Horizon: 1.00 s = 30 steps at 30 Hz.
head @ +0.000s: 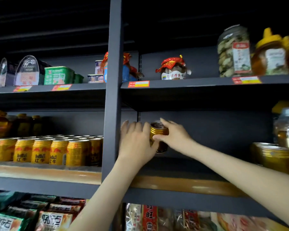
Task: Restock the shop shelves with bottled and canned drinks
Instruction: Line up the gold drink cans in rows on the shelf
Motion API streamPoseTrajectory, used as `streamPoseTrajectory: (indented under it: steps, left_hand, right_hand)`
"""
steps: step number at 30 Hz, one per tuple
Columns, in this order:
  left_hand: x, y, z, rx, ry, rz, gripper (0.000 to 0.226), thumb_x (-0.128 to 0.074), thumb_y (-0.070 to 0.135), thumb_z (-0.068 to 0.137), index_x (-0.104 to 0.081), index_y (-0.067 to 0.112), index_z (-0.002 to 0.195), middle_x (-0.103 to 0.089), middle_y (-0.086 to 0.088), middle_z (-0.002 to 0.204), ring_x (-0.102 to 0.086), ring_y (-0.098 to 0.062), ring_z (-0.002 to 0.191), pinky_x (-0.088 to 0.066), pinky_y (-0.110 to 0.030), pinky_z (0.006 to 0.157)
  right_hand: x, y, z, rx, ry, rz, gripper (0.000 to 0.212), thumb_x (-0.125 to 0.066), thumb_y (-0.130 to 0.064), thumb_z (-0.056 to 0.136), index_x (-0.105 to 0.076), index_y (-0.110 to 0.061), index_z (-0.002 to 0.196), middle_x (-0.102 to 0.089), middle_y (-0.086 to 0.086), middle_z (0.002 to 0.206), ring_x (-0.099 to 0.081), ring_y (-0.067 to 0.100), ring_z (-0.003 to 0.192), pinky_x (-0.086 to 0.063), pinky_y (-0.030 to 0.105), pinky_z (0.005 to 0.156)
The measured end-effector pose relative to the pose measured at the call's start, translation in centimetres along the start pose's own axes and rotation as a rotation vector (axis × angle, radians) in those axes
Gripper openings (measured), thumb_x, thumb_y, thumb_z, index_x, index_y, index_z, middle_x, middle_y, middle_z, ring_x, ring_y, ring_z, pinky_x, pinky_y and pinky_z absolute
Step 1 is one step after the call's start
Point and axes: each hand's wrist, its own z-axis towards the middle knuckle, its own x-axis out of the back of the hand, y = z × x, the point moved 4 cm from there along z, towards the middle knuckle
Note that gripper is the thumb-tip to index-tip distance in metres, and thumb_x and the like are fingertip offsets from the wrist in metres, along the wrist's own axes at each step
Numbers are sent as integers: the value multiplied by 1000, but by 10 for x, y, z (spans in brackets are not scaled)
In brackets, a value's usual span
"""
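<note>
One gold can [158,130], pinched by fingers of the right hand [175,137], has the left hand [135,142] laid flat against it.

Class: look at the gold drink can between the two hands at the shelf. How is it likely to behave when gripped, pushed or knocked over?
The gold drink can looks like rigid metal, so it probably keeps its shape between the left hand and right hand. Its glossy side may be slippery. Being round, it would likely roll if tipped over.
</note>
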Motion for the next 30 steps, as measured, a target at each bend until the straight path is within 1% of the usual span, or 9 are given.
streamPoseTrajectory:
  steps: [3,6,9,13,15,21,24,26,30]
  left_hand:
    - [1,10,-6,-10,-35,-494,76,-58,55,85,-29,19,146,-46,-3,141,-42,-21,130,-33,-40,111]
    - [9,30,-22,-117,-73,-783,89,-70,52,77,-23,25,147,-47,4,140,-48,-13,124,-44,-33,103]
    - [24,40,-45,-108,-9,-929,80,-74,43,77,-27,29,140,-51,6,131,-56,-8,111,-51,-24,91]
    - [43,29,-90,-145,-9,-1037,73,-75,33,76,-30,33,133,-54,11,121,-59,-3,103,-50,-14,84]
    - [51,13,-120,-154,-40,-1111,75,-78,27,74,-33,29,135,-55,10,122,-57,0,106,-48,-12,85]
    - [38,-77,-229,-59,-238,-1118,76,-87,27,67,-35,39,122,-56,22,113,-55,15,102,-45,-6,81]
    - [19,-127,-276,-42,-347,-959,84,-83,41,66,-38,19,134,-65,6,113,-66,-10,99,-53,-27,78]
    - [11,-153,-302,-26,-388,-859,86,-82,41,68,-37,12,135,-66,-4,113,-66,-25,97,-50,-29,73]
    - [-5,-187,-352,52,-448,-866,78,-84,40,68,-41,12,127,-65,-4,111,-66,-25,95,-53,-34,73]
  right_hand:
    - [34,-9,-41,27,139,167,76,-72,-31,85,-33,-22,150,-38,0,150,-41,16,132,-36,24,102]
    - [55,-17,-84,33,175,327,73,-71,-32,85,-35,-28,148,-47,-7,141,-47,11,124,-41,21,95]
    - [56,-33,-123,54,156,393,69,-72,-34,82,-41,-36,143,-53,-20,124,-55,2,113,-50,19,90]
    - [39,-63,-164,115,160,262,59,-73,-35,80,-46,-44,132,-48,-17,126,-51,0,114,-50,28,94]
    - [21,-85,-184,156,129,208,56,-74,-34,81,-44,-39,128,-48,-17,123,-52,-1,111,-50,24,91]
    - [-100,-136,-247,174,70,249,63,-73,-31,75,-42,-35,129,-49,-18,126,-48,-4,118,-38,7,93]
    - [-173,-147,-266,44,6,406,54,-69,-31,78,-45,-36,126,-50,-15,128,-47,-4,120,-36,8,96]
    - [-215,-152,-276,-72,-33,583,39,-65,-32,81,-50,-35,118,-54,-16,121,-52,-2,115,-39,12,94]
    - [-276,-155,-292,-274,-28,844,15,-55,-30,86,-58,-30,101,-63,-18,96,-61,1,91,-48,17,78]
